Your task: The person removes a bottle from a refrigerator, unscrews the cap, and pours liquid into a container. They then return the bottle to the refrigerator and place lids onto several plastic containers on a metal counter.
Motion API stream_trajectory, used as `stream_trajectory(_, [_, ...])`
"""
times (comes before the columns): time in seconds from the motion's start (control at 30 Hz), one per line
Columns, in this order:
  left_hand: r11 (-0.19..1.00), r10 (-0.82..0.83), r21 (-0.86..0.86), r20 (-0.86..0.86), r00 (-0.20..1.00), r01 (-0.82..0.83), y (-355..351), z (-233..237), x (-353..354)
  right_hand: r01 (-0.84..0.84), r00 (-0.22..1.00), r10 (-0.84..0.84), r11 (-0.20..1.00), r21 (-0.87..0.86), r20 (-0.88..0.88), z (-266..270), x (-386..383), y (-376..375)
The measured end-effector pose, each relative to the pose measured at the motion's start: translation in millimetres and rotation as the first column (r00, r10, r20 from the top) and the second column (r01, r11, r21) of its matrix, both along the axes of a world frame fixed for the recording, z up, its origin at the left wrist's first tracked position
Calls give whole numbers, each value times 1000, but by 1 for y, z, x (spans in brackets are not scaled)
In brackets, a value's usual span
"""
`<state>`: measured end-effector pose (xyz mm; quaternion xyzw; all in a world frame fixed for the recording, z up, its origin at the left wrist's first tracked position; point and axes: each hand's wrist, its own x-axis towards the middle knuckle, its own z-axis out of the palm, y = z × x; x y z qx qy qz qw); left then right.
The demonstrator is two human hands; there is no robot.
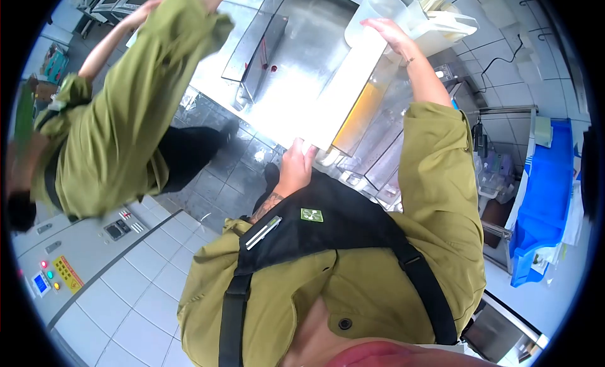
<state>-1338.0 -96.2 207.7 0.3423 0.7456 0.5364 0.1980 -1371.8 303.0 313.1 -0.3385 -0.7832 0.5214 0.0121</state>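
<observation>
Panel (345, 89), white, near end gripped by left hand (296, 169); right hand (391, 34) over far end, grip unclear. Uneven hold might tip it onto yellow surface (354, 120).

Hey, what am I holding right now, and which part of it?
A long white board: your left hand grips its near end; your right hand is at its far end, though whether that one grips is unclear.

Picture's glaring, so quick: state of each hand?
Left hand: closed, holding the near end of the white board.
Right hand: at its far end; grip can't be told.
</observation>
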Motion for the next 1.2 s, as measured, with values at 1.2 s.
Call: stream_trajectory(1.2, [789,-487,173,-409,772,589,112,104,-148,495,66,-924,357,-792,-376,-16,100,-359])
